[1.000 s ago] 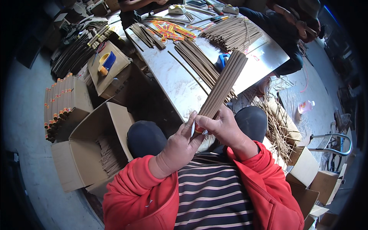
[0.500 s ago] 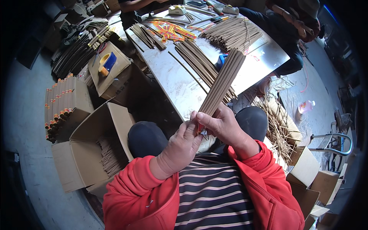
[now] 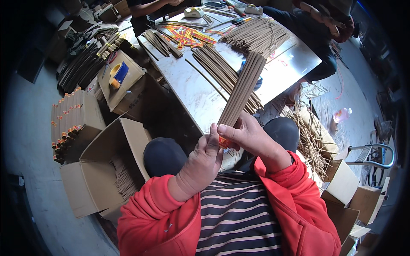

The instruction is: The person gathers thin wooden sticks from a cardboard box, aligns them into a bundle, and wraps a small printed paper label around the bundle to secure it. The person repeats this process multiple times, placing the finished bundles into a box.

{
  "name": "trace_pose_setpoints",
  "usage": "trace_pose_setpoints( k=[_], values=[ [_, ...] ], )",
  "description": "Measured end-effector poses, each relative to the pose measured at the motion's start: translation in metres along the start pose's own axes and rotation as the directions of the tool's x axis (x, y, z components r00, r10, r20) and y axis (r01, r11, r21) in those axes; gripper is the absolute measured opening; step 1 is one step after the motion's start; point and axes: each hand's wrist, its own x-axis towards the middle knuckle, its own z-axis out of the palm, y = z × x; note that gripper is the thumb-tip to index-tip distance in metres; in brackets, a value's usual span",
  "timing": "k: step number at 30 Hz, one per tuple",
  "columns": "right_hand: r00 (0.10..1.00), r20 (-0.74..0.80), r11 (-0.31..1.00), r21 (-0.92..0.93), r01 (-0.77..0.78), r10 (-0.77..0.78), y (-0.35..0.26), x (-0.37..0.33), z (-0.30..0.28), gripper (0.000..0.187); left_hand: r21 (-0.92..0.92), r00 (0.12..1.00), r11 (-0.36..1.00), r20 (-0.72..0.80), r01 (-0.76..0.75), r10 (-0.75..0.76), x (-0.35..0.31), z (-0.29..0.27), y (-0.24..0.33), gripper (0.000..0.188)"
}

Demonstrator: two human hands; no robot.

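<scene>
A bundle of brown incense sticks (image 3: 244, 90) slants up and away from me, over the near edge of the table. Around its lower end runs a red and yellow paper band (image 3: 223, 142). My left hand (image 3: 203, 154) is closed on the band end, thumb and fingers pressed against it. My right hand (image 3: 247, 135) is closed around the same lower end from the right, its thumb lying across the sticks. Some fingers of both hands are hidden behind the bundle. Beyond it, a row of loose incense sticks (image 3: 213, 68) lies on the metal-topped table (image 3: 188, 96).
A larger stick pile (image 3: 260, 36) and red-yellow paper strips (image 3: 184, 36) lie farther back. At left stand an open carton (image 3: 100, 179), banded bundles (image 3: 64, 121) and a tape dispenser (image 3: 119, 73) on a box. Broken sticks (image 3: 309, 141) and a hand cart (image 3: 376, 158) are at right. Two people sit across.
The bundle has tilted slightly left and lower, and more of its red and yellow band now shows between my hands. Both hands keep their hold. The view has shifted slightly.
</scene>
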Motion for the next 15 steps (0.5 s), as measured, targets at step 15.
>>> trace_pose_setpoints(
  k=[15],
  values=[
    [0.942,0.189,0.941,0.255,0.224,-0.276,0.010,0.005,-0.007,0.048,-0.224,0.989,0.969,-0.130,-0.104,0.076,0.008,-0.008,-0.005,0.071]
  ],
)
